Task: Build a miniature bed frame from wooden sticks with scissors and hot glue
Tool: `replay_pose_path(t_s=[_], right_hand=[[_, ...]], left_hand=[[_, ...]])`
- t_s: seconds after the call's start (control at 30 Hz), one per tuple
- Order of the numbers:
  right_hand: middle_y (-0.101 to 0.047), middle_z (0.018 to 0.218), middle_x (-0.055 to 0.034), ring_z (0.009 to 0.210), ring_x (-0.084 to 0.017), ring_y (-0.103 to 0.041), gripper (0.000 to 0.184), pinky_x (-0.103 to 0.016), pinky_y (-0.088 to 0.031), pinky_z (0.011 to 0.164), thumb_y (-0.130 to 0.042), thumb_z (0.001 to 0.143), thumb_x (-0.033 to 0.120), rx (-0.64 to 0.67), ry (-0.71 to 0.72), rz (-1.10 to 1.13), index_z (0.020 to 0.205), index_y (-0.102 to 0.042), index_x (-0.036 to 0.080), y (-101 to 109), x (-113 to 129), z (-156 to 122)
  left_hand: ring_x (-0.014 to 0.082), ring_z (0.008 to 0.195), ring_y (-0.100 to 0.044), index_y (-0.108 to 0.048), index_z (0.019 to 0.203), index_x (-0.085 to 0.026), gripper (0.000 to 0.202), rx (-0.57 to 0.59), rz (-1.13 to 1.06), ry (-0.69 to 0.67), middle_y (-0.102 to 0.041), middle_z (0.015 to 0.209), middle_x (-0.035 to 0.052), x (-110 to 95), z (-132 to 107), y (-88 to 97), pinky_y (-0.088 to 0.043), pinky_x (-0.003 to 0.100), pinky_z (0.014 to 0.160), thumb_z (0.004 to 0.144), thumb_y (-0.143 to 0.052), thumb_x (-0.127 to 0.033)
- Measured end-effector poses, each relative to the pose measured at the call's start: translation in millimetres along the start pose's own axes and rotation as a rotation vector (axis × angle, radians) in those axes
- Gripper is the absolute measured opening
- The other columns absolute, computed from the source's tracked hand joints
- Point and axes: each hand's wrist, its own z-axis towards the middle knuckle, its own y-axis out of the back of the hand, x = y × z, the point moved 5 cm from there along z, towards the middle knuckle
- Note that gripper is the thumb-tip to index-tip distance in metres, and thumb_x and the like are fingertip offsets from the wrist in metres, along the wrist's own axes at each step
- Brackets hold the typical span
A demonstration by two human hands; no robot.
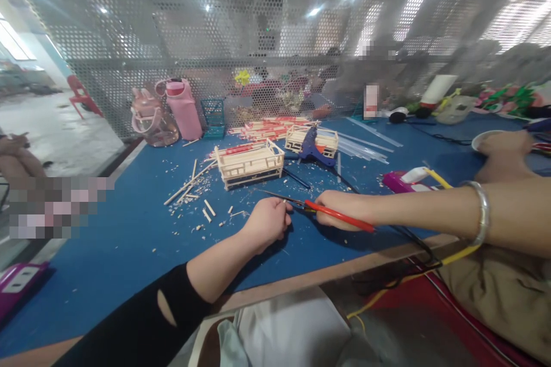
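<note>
My right hand is closed around a pair of red-handled scissors. Their dark, pointed blades reach left, just above my left hand. That hand is curled, fingers pressed together; anything in it is too small or hidden to name. Just behind my hands stands a small bed-shaped frame of pale wooden sticks. A second stick frame is farther back, partly hidden by a dark blue glue gun. Cut stick pieces and crumbs lie left of my left hand.
Red-banded stick bundles and clear glue sticks lie at the back. A pink bottle and a clear jug stand back left. A purple power strip with a yellow cord is at right, near another person's hand.
</note>
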Motion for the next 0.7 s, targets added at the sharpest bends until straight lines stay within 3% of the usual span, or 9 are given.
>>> replay_pose_path(t_s=[0.13,0.27,0.37,0.47,0.6,0.7], right_hand=[[-0.038,0.045,0.0036,0.046,-0.01,-0.036,0.022,-0.024,-0.027,0.046,-0.053,0.07,0.02,0.002,-0.016,-0.059,0.05,-0.043,0.019,2,-4,-3],[-0.063,0.066,-0.0071,0.062,-0.019,-0.058,0.022,-0.026,-0.032,0.052,-0.055,0.072,0.037,-0.133,-0.03,-0.125,0.062,-0.057,0.018,14,-20,-7],[-0.069,0.083,-0.0131,0.077,-0.027,-0.064,0.034,-0.028,-0.035,0.055,-0.052,0.076,0.05,-0.217,-0.07,-0.16,0.072,-0.061,0.018,21,-35,-9],[-0.069,0.084,-0.0137,0.079,-0.03,-0.066,0.038,-0.03,-0.036,0.056,-0.051,0.077,0.055,-0.236,-0.115,-0.143,0.074,-0.059,0.018,23,-43,-8],[-0.07,0.088,-0.0149,0.084,-0.033,-0.066,0.039,-0.032,-0.038,0.059,-0.048,0.079,0.056,-0.277,-0.093,-0.149,0.079,-0.059,0.018,24,-36,-6],[-0.07,0.092,-0.0168,0.085,-0.036,-0.065,0.04,-0.036,-0.041,0.063,-0.049,0.078,0.055,-0.247,-0.071,-0.144,0.084,-0.061,0.017,22,-32,-5]], left_hand=[[0.0078,0.035,-0.033,-0.055,0.066,-0.017,0.023,0.005,0.164,-0.098,-0.05,0.046,-0.0046,-2,-3,4.9,-0.027,0.021,0.04,0.084,-0.039,-0.016],[0.0136,0.056,-0.049,-0.061,0.055,-0.017,0.029,-0.072,0.399,-0.31,-0.056,0.054,0.0002,-14,-13,18.0,-0.035,0.023,0.056,0.08,-0.05,-0.023],[0.0194,0.073,-0.058,-0.071,0.072,-0.02,0.027,-0.139,0.728,-0.426,-0.064,0.071,0.0047,-21,-19,23.8,-0.04,0.027,0.068,0.083,-0.047,-0.024],[0.0221,0.082,-0.061,-0.074,0.083,-0.022,0.028,-0.136,0.94,-0.376,-0.064,0.083,0.0084,-18,-20,22.6,-0.043,0.03,0.073,0.084,-0.045,-0.024],[0.0244,0.084,-0.063,-0.069,0.103,-0.022,0.029,-0.177,0.952,-0.36,-0.064,0.095,0.0104,-18,-26,22.1,-0.046,0.032,0.071,0.083,-0.05,-0.032],[0.0216,0.083,-0.062,-0.069,0.101,-0.022,0.028,-0.289,0.883,-0.524,-0.066,0.096,0.0085,-44,-38,44.4,-0.046,0.03,0.072,0.086,-0.049,-0.035]])
